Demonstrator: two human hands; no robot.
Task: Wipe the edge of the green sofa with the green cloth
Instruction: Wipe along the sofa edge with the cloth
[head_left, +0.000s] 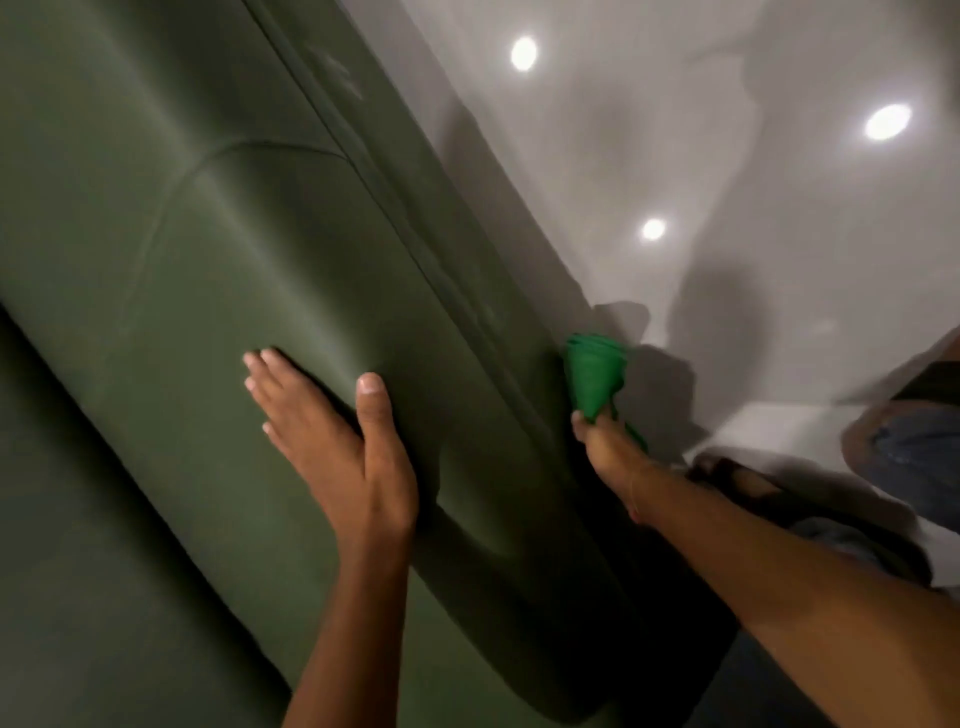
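Dim, motion-blurred frame; three glare spots on glossy floor (727, 156); soft shadows; tilted wide-angle view.

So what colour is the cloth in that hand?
Bright green, much brighter than the dark olive sofa. The cloth, bunched in the right hand, shows in the head view.

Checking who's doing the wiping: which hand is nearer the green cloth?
Right. The right hand pinches the green cloth against the sofa's outer edge; the left hand lies flat on the green sofa cushion, apart from the cloth.

A glossy pale floor (675, 130) fills the upper right; three round light reflections (523, 53) shine on it; a dark sandal (737, 480) rests on it at the lower right.
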